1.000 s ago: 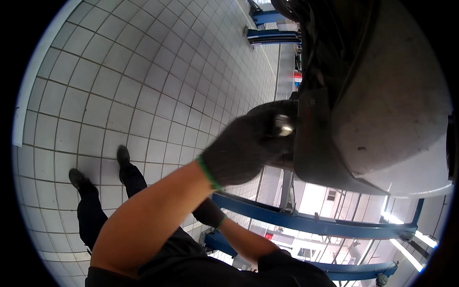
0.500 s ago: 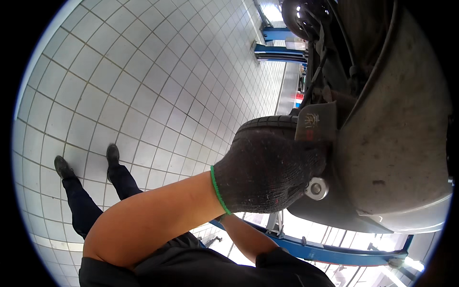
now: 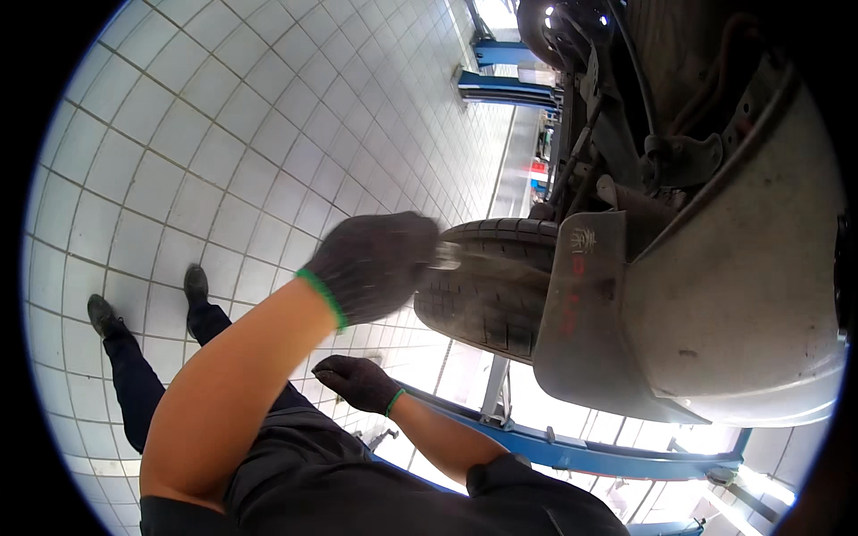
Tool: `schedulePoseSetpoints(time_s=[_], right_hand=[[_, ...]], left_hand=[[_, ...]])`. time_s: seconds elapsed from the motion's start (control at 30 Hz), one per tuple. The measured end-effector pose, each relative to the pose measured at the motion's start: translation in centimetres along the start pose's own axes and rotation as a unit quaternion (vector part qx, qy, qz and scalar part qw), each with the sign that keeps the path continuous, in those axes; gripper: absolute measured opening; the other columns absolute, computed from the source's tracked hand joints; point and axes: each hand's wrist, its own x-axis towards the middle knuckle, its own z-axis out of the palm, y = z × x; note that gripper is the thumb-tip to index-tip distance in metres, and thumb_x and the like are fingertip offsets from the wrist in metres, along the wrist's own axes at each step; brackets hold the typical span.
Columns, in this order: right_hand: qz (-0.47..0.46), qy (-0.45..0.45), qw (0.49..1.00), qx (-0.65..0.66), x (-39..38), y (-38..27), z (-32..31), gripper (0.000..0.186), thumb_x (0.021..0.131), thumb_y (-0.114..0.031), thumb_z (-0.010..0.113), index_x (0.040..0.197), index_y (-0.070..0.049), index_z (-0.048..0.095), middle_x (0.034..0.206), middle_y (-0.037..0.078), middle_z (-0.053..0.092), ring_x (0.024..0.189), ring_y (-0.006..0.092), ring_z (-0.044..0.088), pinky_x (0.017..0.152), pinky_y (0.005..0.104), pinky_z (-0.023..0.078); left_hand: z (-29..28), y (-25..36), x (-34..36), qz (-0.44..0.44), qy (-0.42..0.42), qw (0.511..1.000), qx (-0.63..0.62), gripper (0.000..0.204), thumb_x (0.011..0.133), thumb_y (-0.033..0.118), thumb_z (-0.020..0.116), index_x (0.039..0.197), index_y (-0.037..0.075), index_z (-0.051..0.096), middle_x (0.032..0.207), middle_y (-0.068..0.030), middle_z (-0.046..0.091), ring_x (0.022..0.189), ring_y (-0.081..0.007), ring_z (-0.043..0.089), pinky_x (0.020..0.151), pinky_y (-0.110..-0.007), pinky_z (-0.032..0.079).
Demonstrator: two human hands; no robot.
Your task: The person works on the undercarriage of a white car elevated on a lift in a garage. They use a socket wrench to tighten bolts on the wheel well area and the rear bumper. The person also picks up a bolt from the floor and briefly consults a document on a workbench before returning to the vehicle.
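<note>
Bright light covers the white square floor tiles (image 3: 223, 134) left of the black treaded rubber tire (image 3: 474, 313). White tubular lights (image 3: 767, 483) glare below and right of it; above it, the dark metal underbody (image 3: 666, 98) sinks into shadow. Motion blurs the black-gloved left hand (image 3: 375, 265) and its silvery metal object (image 3: 447, 258) beside the tire. Fisheye distortion bends tile lines.

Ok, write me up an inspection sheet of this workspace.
Surface: pale square floor tiles, dark joints.
Job's things: metal tool, blurred; treaded tire beside it, contact unclear.
Clutter: small red object in the background, kind unclear.
Hands: left hand, dark-gloved, closed on the metal tool; right hand, dark-gloved, apart from the tire, contents unclear.
Cables: dark line along the underbody; cable or hose, cannot tell.
Surroundings: mud flap, smudged body panel, blue lift beam.
</note>
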Motion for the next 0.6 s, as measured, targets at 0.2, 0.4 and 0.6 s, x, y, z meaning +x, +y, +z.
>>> schedulePoseSetpoints(time_s=[0.2, 0.4, 0.6], right_hand=[[0.006, -0.027, 0.999, 0.044, 1.4, 1.7, 0.7, 0.03, 0.104, -0.028, 0.056, 0.12, -0.006, 0.069, 0.124, 0.015, 0.07, 0.118, 0.0326, 0.066, 0.102, 0.041, 0.052], [0.114, -0.075, 0.98, 0.148, 0.1, 3.5, 1.1, 0.028, 0.099, -0.021, 0.06, 0.12, -0.005, 0.069, 0.126, 0.016, 0.07, 0.118, 0.0325, 0.066, 0.104, 0.0416, 0.051], [0.129, -0.077, 0.971, 0.189, -0.4, 3.2, 2.4, 0.029, 0.1, -0.02, 0.061, 0.124, -0.006, 0.068, 0.124, 0.014, 0.071, 0.112, 0.0286, 0.066, 0.099, 0.0395, 0.053]], left_hand=[[-1.1, -3.7, -6.3, -0.297, -0.037, 0.942, -0.155, 0.013, 0.092, 0.011, 0.072, 0.1, 0.004, 0.065, 0.107, -0.0126, 0.074, 0.088, -0.0273, 0.074, 0.078, -0.037, 0.059], [0.2, 3.8, 1.6, 0.074, 0.05, 0.96, -0.265, 0.027, 0.085, 0.01, 0.073, 0.111, 0.007, 0.068, 0.112, -0.0136, 0.074, 0.089, -0.0299, 0.075, 0.076, -0.039, 0.062], [0.1, 7.6, 5.9, 0.103, -0.029, 0.956, -0.272, 0.03, 0.086, 0.018, 0.073, 0.115, 0.014, 0.068, 0.088, -0.0122, 0.075, 0.082, -0.0337, 0.075, 0.07, -0.043, 0.062]])
